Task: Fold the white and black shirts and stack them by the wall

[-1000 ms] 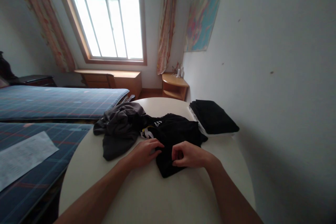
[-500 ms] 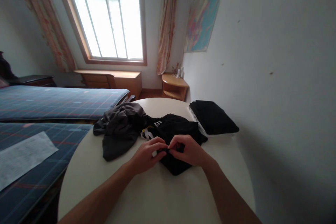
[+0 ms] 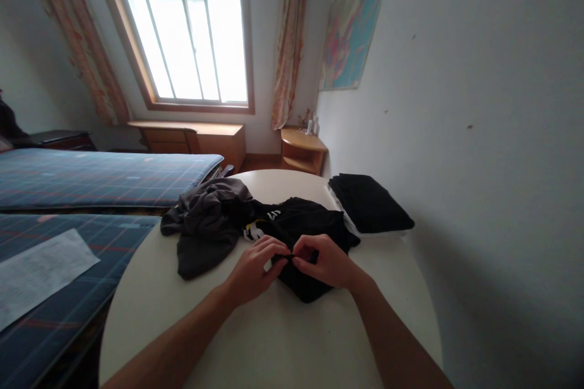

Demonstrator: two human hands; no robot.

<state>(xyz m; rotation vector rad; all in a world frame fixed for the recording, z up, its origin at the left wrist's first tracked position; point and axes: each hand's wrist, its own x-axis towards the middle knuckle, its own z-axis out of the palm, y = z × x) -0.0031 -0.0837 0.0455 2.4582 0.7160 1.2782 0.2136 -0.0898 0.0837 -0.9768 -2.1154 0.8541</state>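
Observation:
A crumpled black garment (image 3: 310, 219) with white and yellow print lies on the round white table (image 3: 264, 340); its exact kind does not show. My left hand (image 3: 258, 267) pinches a bit of its dark fabric between thumb and fingers. Close against it, fingertips nearly touching, my right hand (image 3: 326, 261) pinches the same cloth. Part of the garment hangs below both hands toward the near side of the table. To the left, touching the black cloth, is a rumpled dark grey garment (image 3: 205, 225).
A folded black stack of cloth (image 3: 371, 203) with a white layer beneath sits at the table's right edge, near the wall (image 3: 493, 194). On the left, a blue plaid mattress (image 3: 104, 176) and a sheet of paper (image 3: 45, 273) lie beside the table.
Both hands keep their pinch on the black garment, with only a slight shift of the fingers. The camera view has moved very slightly.

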